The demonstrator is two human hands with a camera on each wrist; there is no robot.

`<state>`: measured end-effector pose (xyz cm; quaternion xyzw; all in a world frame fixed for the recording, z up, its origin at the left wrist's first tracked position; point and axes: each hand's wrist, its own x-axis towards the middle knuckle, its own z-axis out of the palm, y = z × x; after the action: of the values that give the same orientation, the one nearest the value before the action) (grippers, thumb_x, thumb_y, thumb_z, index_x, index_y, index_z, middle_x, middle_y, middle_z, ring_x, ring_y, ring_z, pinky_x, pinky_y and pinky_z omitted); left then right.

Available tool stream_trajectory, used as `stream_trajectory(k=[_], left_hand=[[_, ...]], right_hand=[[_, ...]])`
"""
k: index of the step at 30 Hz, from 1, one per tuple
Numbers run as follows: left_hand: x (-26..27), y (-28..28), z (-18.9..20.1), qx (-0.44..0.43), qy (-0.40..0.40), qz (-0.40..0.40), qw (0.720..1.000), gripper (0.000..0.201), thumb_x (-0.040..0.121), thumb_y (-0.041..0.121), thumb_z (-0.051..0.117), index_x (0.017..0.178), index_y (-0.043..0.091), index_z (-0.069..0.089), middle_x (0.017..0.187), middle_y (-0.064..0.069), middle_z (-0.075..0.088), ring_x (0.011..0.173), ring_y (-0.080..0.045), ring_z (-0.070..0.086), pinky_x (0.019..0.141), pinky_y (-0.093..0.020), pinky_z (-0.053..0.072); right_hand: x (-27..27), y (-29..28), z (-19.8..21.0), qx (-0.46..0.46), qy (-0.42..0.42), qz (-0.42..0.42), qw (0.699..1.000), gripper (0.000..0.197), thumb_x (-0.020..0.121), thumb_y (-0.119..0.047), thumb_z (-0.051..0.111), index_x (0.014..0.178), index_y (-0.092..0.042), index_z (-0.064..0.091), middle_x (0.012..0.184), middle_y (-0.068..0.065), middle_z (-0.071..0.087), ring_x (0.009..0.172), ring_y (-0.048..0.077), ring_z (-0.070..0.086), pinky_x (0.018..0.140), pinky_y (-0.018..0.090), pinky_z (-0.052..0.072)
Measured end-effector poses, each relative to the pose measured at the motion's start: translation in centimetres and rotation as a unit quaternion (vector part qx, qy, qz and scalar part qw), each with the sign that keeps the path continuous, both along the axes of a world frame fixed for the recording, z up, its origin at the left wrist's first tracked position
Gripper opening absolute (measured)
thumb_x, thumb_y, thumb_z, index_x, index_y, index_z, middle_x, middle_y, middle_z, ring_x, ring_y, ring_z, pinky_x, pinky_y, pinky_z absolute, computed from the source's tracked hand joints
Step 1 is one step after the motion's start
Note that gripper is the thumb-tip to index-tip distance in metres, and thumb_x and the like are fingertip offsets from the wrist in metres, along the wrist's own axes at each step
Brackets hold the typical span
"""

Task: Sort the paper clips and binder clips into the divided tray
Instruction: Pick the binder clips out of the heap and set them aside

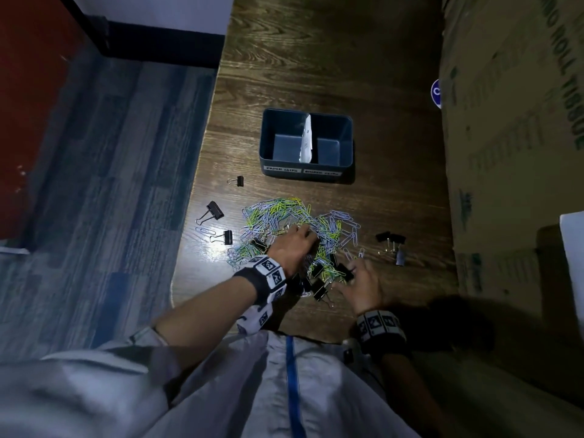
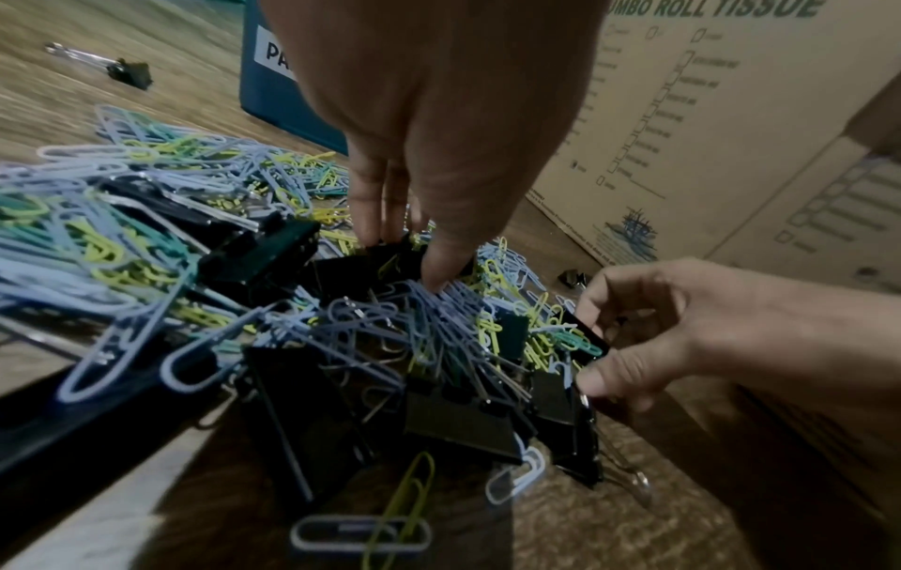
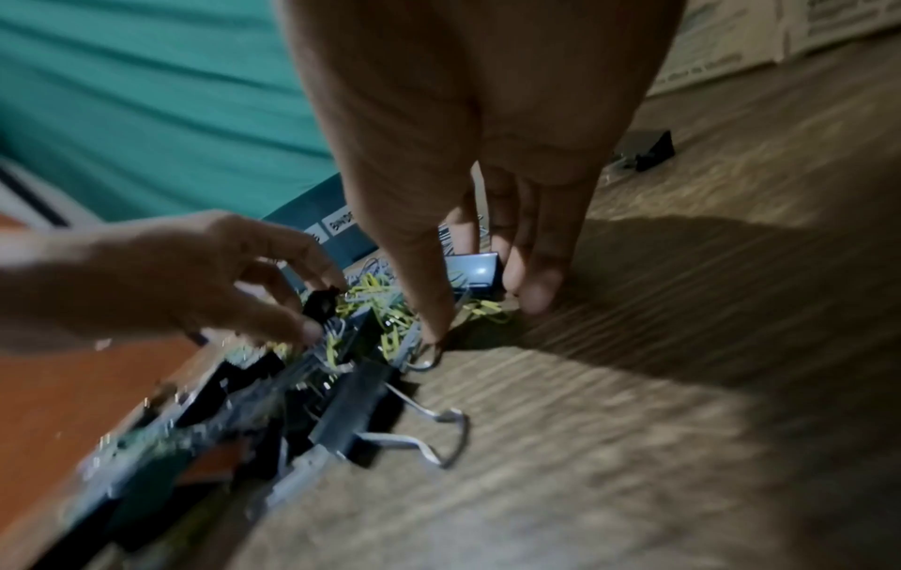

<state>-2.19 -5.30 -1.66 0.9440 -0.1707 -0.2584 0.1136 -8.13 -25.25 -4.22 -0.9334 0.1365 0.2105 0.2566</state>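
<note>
A mixed pile of blue, green and yellow paper clips [image 1: 284,216] and black binder clips [image 1: 319,287] lies on the wooden table, in front of the blue divided tray [image 1: 261,143]. The tray has a white paper divider and labels on its front wall, and both compartments look bare. My left hand [image 1: 311,240] reaches down into the middle of the pile, its fingertips [image 2: 370,227] pinching a black binder clip [image 3: 319,302] among blue paper clips. My right hand [image 1: 350,273] is at the pile's near right edge, where it grips another black binder clip [image 2: 585,335] between thumb and fingers.
Loose binder clips lie left of the pile [image 1: 215,211] and near the table's left edge [image 1: 236,181]; a few more sit to the right [image 1: 390,240]. A large cardboard box [image 1: 505,153] stands along the table's right side. Bare wood lies beyond the tray.
</note>
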Motion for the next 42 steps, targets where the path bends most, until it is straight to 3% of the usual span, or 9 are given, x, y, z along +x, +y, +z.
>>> stream_trajectory(k=[4,10,16,21,24,28,32,37,42], left_hand=[[0.2,0.1,-0.5,0.004,0.007,0.012,1.000,0.068,0.078,0.013,0.076,0.134,0.019,0.036,0.134,-0.009,0.040,0.118,-0.028,0.044,0.089,-0.046,0.053],[-0.5,1.9,-0.2,-0.112,-0.066,0.052,0.990,0.044,0.085,0.024,0.069,0.123,0.015,0.049,0.115,-0.004,0.056,0.098,-0.022,0.058,0.081,-0.036,0.055],[0.4,5.2,1.5,-0.352,0.018,0.235,0.906,0.035,0.089,0.001,0.060,0.116,0.024,0.060,0.112,-0.005,0.068,0.089,-0.015,0.069,0.070,-0.025,0.057],[2.4,8.8,2.8,-0.440,0.140,0.372,0.805,0.033,0.092,-0.005,0.054,0.102,0.026,0.064,0.112,-0.007,0.067,0.098,-0.024,0.066,0.065,-0.032,0.058],[3.5,10.8,2.9,-0.394,0.138,0.374,0.828,0.026,0.088,0.002,0.064,0.105,0.022,0.065,0.101,-0.004,0.068,0.093,-0.026,0.067,0.079,-0.047,0.057],[4.1,11.5,3.4,-0.334,0.134,0.295,0.885,0.023,0.085,0.002,0.069,0.105,0.013,0.066,0.098,-0.001,0.067,0.094,-0.018,0.067,0.079,-0.036,0.058],[4.9,13.0,2.7,-0.329,0.080,0.363,0.868,0.016,0.087,0.002,0.065,0.094,0.016,0.066,0.094,0.003,0.068,0.081,-0.007,0.065,0.071,-0.024,0.054],[6.5,15.2,1.6,-0.258,0.028,0.437,0.861,0.019,0.088,-0.001,0.064,0.095,0.017,0.063,0.098,-0.002,0.065,0.085,-0.020,0.064,0.064,-0.024,0.050],[6.7,16.6,0.4,-0.167,-0.002,0.406,0.899,0.023,0.085,-0.004,0.065,0.099,0.014,0.067,0.108,-0.013,0.065,0.093,-0.030,0.064,0.076,-0.034,0.052]], right_hand=[[0.5,0.2,0.0,0.006,-0.003,-0.033,0.999,0.040,0.069,-0.010,0.084,0.073,-0.028,0.049,0.083,-0.009,0.061,0.080,0.019,0.065,0.070,0.035,0.055],[0.9,-0.2,1.3,-0.024,0.016,-0.003,1.000,0.036,0.074,-0.016,0.082,0.103,-0.027,0.066,0.100,-0.004,0.062,0.088,0.018,0.063,0.071,0.030,0.052],[0.7,-1.2,1.2,-0.017,0.004,-0.031,0.999,0.027,0.069,-0.011,0.082,0.074,-0.026,0.060,0.091,0.001,0.058,0.086,0.027,0.064,0.074,0.033,0.052],[-0.3,-1.0,0.5,-0.027,0.028,0.014,0.999,0.040,0.069,-0.029,0.087,0.099,-0.025,0.061,0.113,0.001,0.051,0.098,0.023,0.059,0.084,0.039,0.053],[-0.3,-0.6,0.7,-0.047,0.043,0.009,0.998,0.030,0.074,-0.031,0.084,0.097,-0.023,0.066,0.116,0.002,0.051,0.103,0.024,0.058,0.085,0.035,0.051],[0.3,-0.2,1.4,-0.055,0.056,-0.011,0.997,0.018,0.076,-0.022,0.080,0.085,-0.023,0.064,0.111,0.002,0.053,0.101,0.024,0.058,0.085,0.034,0.050],[1.8,-1.8,2.1,-0.006,0.020,-0.062,0.998,0.032,0.076,-0.018,0.081,0.063,-0.033,0.057,0.082,-0.007,0.070,0.083,0.020,0.068,0.079,0.032,0.055],[5.1,-6.4,2.5,0.085,-0.050,-0.217,0.971,0.030,0.072,-0.013,0.083,0.073,-0.039,0.067,0.082,-0.002,0.071,0.076,0.025,0.070,0.073,0.046,0.059],[8.3,-9.0,1.6,0.168,-0.032,-0.362,0.916,0.027,0.088,0.005,0.066,0.115,0.005,0.063,0.092,0.019,0.066,0.049,0.013,0.062,0.044,0.016,0.052]])
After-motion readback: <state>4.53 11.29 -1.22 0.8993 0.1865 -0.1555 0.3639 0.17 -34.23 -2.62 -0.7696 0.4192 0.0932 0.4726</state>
